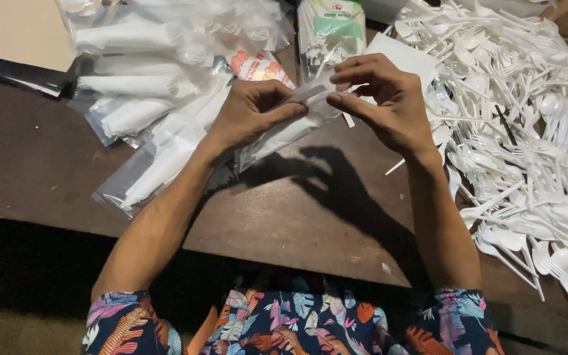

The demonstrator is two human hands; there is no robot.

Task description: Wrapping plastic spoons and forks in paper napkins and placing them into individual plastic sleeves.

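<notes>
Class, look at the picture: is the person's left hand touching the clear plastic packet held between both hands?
Touching. The head view shows the left hand pinching the clear plastic packet between thumb and fingers, with no gap.

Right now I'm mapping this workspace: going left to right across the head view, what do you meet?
Heap of filled clear packets → left hand → right hand → pile of loose white plastic cutlery.

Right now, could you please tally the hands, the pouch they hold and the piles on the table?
Hands: 2, left hand and right hand
Clear pouch held: 1
Heap of loose white cutlery: 1
Stack of filled pouches: 1
Total: 5
</notes>
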